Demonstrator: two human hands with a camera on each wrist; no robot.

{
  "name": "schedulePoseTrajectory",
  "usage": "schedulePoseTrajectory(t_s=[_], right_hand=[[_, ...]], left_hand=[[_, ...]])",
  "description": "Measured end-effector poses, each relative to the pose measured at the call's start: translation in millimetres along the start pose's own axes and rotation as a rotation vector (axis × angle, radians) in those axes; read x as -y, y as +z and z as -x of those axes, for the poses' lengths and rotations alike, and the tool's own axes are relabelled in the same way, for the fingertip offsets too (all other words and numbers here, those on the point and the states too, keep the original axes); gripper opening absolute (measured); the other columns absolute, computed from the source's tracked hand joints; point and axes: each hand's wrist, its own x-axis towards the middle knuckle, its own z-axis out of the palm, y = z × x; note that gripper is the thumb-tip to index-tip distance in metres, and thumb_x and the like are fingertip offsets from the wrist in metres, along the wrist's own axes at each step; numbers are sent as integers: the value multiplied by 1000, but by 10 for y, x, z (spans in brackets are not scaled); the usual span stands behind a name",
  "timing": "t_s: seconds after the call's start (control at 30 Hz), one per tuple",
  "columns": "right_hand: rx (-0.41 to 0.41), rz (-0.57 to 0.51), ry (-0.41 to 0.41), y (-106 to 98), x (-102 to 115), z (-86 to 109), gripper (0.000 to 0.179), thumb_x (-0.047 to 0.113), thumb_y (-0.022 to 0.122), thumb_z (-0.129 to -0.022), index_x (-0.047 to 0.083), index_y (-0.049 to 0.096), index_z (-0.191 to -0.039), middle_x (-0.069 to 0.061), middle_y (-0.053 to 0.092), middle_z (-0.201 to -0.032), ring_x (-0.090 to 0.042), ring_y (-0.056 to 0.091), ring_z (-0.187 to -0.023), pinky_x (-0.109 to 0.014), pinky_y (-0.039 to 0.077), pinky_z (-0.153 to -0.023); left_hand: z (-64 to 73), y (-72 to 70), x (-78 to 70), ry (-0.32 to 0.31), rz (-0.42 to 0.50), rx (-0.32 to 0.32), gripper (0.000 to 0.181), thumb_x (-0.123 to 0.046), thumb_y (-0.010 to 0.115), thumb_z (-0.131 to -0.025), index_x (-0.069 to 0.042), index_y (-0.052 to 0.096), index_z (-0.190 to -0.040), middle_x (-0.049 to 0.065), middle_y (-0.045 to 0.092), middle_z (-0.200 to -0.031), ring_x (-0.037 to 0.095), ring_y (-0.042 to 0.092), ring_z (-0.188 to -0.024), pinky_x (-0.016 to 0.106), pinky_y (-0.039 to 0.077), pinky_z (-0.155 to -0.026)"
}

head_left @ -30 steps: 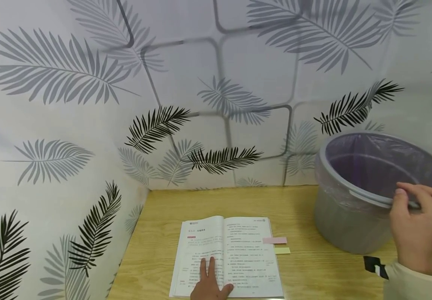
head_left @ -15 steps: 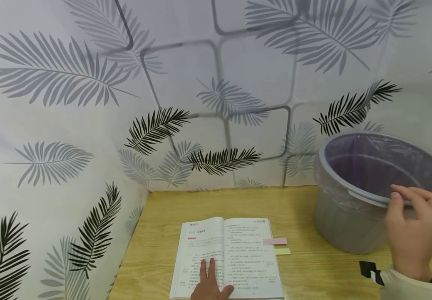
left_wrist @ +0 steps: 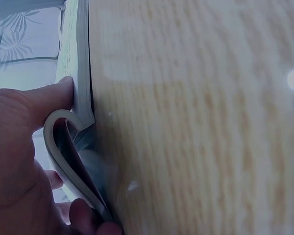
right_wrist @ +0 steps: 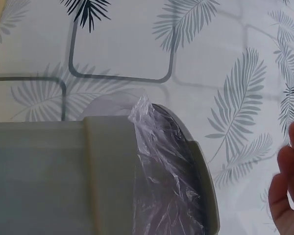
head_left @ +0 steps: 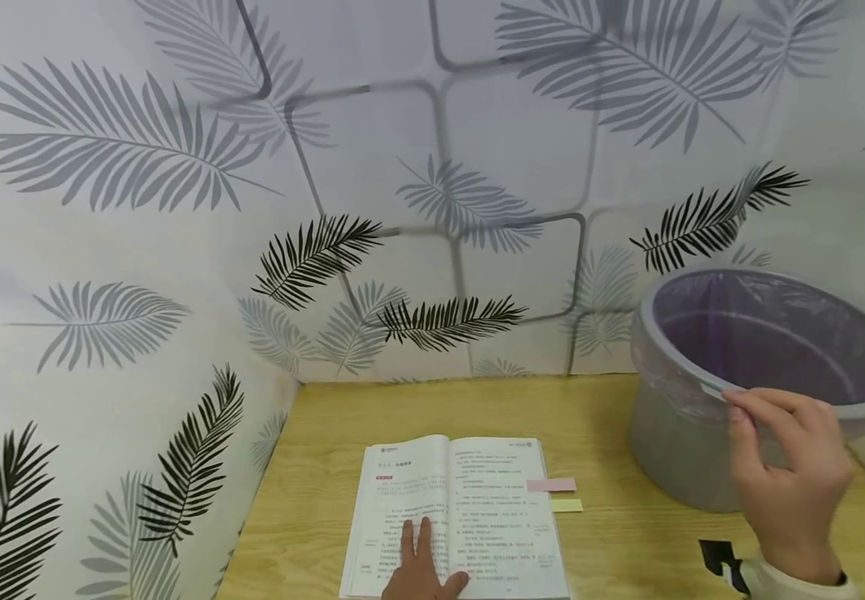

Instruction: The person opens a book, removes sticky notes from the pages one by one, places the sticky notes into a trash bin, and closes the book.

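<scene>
An open book (head_left: pixel 500 475) with printed pages lies on the wooden table. On its lower part rests my left hand (head_left: pixel 419 575), two straight fingers on the left page and the thumb across the fold. In the left wrist view the thumb of my left hand (left_wrist: pixel 19 142) presses the page beside the bent spine, with other fingers at the book's lower edge. My right hand (head_left: pixel 792 483) is in front of the grey bin (head_left: pixel 691 458), loosely bent, thumb tip and index fingertip close together near the rim. Nothing shows between its fingers. The right wrist view catches bent fingers (right_wrist: pixel 284 181) at its right edge.
A thin clear plastic liner (right_wrist: pixel 161 171) folds over the bin's rim. Pink (head_left: pixel 552 485) and yellow (head_left: pixel 567 506) tabs stick out from the book's right side. A leaf-patterned wall covering (head_left: pixel 372 167) stands behind and left of the table (head_left: pixel 590 433).
My right hand has moved left along the front of the bin's rim, its fingers still bent. The left hand and the book have stayed in place.
</scene>
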Motion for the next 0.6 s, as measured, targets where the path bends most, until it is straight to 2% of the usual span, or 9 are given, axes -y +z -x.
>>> schedulePoseTrajectory(t_s=[0.17, 0.37, 0.6], right_hand=[[144, -116, -54, 15, 31, 75, 23, 6, 65, -91, -15, 72, -84, -18, 68, -82, 12, 58, -97, -5, 42, -86], [351, -110, -50, 61, -88, 260, 11, 0, 67, -88, -5, 76, -94, -15, 69, -87, 13, 57, -94, -2, 41, -84], [569, -96, -12, 141, -164, 485, 31, -16, 72, -76, 6, 76, -98, -3, 70, -91, 11, 58, -87, -4, 44, -80]], left_hand=[[3, -8, -23, 3, -8, -6, 104, -56, 74, -80, -1, 26, -154, 30, 20, -159, 29, 59, -67, 46, 52, -53], [14, -2, -8, 8, -11, -11, 103, -56, 73, -80, -1, 26, -153, 30, 20, -159, 29, 59, -66, 45, 52, -52], [-3, 46, 56, 27, -8, -30, 105, -59, 72, -79, 0, 26, -153, 31, 20, -159, 30, 60, -67, 46, 53, -53]])
